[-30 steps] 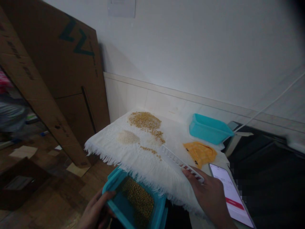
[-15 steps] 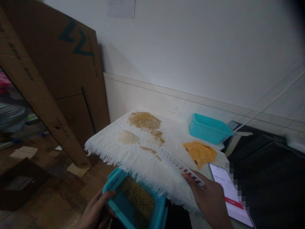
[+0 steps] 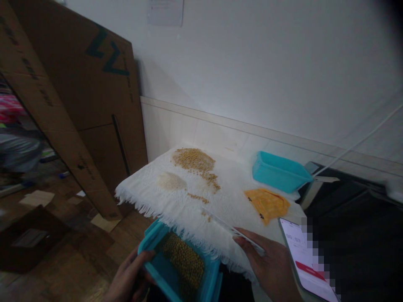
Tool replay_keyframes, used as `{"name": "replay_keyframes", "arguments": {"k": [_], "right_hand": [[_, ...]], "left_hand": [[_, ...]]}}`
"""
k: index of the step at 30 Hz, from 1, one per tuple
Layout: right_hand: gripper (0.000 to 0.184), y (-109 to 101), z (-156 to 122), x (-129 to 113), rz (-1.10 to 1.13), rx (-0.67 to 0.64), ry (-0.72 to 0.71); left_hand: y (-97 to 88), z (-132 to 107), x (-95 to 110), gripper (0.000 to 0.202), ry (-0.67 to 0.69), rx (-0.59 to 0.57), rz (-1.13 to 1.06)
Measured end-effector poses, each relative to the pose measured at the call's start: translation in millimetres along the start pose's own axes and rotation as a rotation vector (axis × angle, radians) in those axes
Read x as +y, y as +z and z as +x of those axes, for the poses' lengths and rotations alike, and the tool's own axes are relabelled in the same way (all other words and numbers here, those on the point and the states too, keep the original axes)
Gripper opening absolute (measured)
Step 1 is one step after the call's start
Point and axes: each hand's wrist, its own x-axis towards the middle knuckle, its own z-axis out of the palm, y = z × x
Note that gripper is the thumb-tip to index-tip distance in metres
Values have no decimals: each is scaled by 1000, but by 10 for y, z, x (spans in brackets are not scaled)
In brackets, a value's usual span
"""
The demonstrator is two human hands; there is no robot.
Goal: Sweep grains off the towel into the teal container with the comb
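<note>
My left hand (image 3: 134, 272) grips the near left rim of a blue plastic bin (image 3: 162, 283), held tilted under the cloth's fringed edge. Soybeans (image 3: 185, 260) lie inside it. Pinched in my right hand (image 3: 267, 260) is a white slotted plastic strip (image 3: 222, 224), turned nearly edge-on, its far end down by a few loose beans (image 3: 206, 216) on the white cloth (image 3: 229, 174). Farther back spreads a large heap of soybeans (image 3: 193, 159), with a trail reaching toward me. A pale pile of rice-like grains (image 3: 171, 181) sits left of the trail.
At the table's back right stands a second blue bin (image 3: 281, 174). A folded yellow cloth (image 3: 267, 205) lies before it, and a phone (image 3: 307, 264) rests at the right edge. A large cardboard box (image 3: 103, 96) rises on the left; a wall (image 3: 252, 75) closes the back.
My right hand has moved slightly left and turned the strip edge-on. Its far end has come nearer the cloth's front edge, among the last loose beans. The left hand and bin stay nearly still.
</note>
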Motion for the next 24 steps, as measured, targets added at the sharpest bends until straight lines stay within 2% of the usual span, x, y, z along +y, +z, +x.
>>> {"name": "replay_keyframes", "arguments": {"k": [4, 7, 10, 12, 14, 19, 21, 24], "right_hand": [[27, 32, -26, -47, -11, -66, -210], [29, 59, -51, -159, -9, -69, -383], [29, 72, -97, -244, 27, -71, -457], [25, 68, -126, -231, 25, -93, -409], [23, 56, -127, -159, -14, -88, -298], [37, 27, 78, 83, -135, 62, 60], [38, 23, 193, 133, -140, 73, 108], [36, 23, 302, 133, -120, 63, 103]], "left_hand": [[-3, -10, -2, 47, -25, 11, -14], [-37, 16, -49, 47, -11, 4, -36], [-73, 43, -90, 46, 10, -2, -47], [-72, 34, -78, 47, 13, 4, -46], [-53, 11, -41, 48, 10, -3, -38], [-37, 19, -39, 50, -13, -6, -26], [-61, 57, -90, 48, -3, 22, -37], [-81, 83, -126, 49, -15, 18, -30]]}}
